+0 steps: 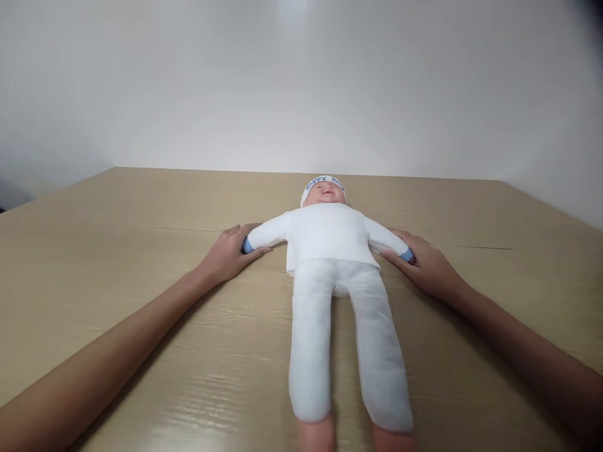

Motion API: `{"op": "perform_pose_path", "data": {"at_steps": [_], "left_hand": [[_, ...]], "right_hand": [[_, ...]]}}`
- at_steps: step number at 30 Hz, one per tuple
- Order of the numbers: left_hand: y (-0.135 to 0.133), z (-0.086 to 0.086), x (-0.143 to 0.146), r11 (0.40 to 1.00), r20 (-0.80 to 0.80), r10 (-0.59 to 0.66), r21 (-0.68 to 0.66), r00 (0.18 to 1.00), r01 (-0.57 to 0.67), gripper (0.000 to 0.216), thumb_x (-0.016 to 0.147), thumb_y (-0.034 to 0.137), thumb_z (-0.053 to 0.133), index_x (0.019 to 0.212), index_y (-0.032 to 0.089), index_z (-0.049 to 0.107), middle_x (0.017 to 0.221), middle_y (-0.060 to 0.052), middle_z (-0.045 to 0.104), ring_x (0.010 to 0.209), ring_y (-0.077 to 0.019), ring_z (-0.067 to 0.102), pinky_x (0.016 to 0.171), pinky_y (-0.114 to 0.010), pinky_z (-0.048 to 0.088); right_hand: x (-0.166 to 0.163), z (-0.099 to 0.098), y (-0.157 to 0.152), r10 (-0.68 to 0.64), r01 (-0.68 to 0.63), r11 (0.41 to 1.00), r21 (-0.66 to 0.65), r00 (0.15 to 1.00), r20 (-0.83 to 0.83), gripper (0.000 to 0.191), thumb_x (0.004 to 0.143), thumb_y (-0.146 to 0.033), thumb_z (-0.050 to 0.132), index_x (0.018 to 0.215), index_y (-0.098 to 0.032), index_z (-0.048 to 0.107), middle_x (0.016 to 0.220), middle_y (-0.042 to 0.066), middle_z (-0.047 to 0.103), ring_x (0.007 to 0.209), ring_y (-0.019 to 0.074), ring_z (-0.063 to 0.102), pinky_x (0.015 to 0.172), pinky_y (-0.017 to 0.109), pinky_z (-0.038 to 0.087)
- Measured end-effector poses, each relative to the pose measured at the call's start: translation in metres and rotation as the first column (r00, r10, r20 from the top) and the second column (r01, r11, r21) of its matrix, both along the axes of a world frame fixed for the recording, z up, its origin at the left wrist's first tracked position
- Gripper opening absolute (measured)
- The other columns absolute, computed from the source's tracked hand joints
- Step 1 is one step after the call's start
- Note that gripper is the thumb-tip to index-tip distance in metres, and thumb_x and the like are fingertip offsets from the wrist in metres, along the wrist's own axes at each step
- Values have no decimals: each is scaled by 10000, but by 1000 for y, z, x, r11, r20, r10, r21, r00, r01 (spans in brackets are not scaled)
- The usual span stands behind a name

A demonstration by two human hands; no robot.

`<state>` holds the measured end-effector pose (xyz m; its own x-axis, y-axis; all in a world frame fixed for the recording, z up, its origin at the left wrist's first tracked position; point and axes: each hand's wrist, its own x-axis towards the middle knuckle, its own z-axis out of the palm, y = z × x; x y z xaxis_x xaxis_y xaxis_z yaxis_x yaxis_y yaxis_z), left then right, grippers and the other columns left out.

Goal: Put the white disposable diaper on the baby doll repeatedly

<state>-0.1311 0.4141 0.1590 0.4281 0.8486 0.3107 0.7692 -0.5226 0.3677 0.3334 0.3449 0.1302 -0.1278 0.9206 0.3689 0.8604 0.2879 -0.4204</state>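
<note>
A baby doll [335, 263] in white top and white trousers lies on its back on the light wooden table [141, 282], head away from me, a white cap with blue letters on its head. Its arms are spread sideways. My left hand [230, 254] is closed around the end of the doll's arm on the left, where a blue cuff shows. My right hand [424, 263] grips the end of the arm on the right, also at a blue cuff. The doll's bare feet reach the bottom edge of the view.
The table [518, 282] runs wide to both sides and ends at a plain white wall [301, 94] behind the doll's head. A seam crosses the tabletop near the doll's shoulders.
</note>
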Motion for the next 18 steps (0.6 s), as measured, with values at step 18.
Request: {"op": "perform_pose_path", "data": {"at_steps": [18], "left_hand": [[-134, 36, 40, 966, 273, -33, 255, 961, -39, 691, 1042, 431, 583, 1679, 223, 416, 1620, -145, 586, 1469, -361, 525, 1261, -628, 394]], "right_hand": [[-74, 35, -153, -63, 136, 911, 390, 979, -195, 508, 1097, -451, 520, 1565, -254, 543, 1517, 151, 651, 1390, 348, 603, 1185, 586, 468]]}}
